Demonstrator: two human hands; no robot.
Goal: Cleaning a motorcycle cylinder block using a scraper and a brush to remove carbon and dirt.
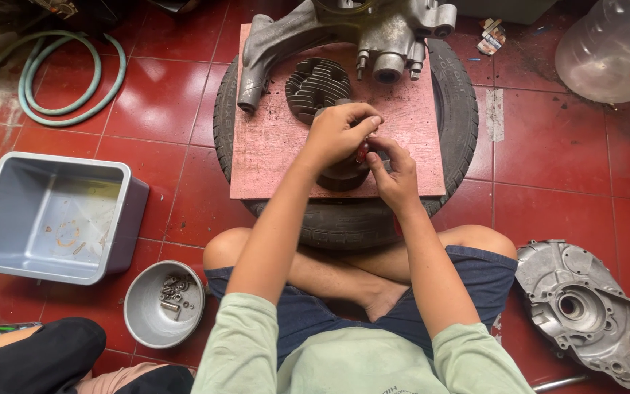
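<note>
Sitting cross-legged on the red tile floor (pixel 162 95), the person works over a reddish board (pixel 271 146) laid on a tyre (pixel 455 109). The left hand (pixel 338 131) curls over a dark round engine part (pixel 340 175) (mostly hidden), while the right hand (pixel 395 175) pinches a small red piece (pixel 362 151) against it. A finned cylinder (pixel 316 86) and a grey engine casing (pixel 351 33) lie just beyond.

Both hands (pixel 362 146) on perhaps a piston (pixel 344 175)
</note>
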